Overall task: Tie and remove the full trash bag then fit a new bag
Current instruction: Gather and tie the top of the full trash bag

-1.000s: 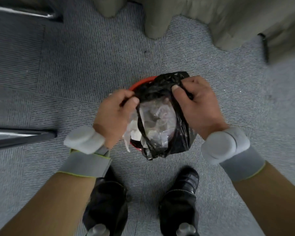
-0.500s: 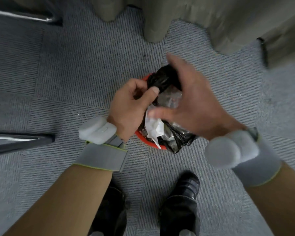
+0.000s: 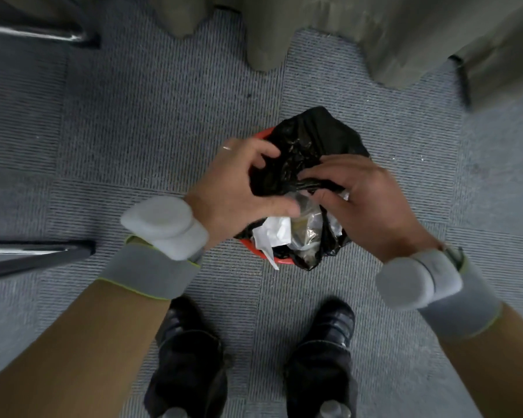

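The trash bag (image 3: pixel 307 146) is black, crinkled plastic, sitting in a red bin (image 3: pixel 280 260) on the floor; its far side is bunched up high, a twisted strand crossing its mouth; the near side gapes, showing white paper (image 3: pixel 272 233) and clear plastic wrap (image 3: pixel 310 227) spilling over the rim.

Floor: grey ribbed carpet tiles (image 3: pixel 163 122). On it: red bin (image 3: pixel 280 260), two black shoes (image 3: pixel 329 324), curtain hem (image 3: pixel 263 60) touching
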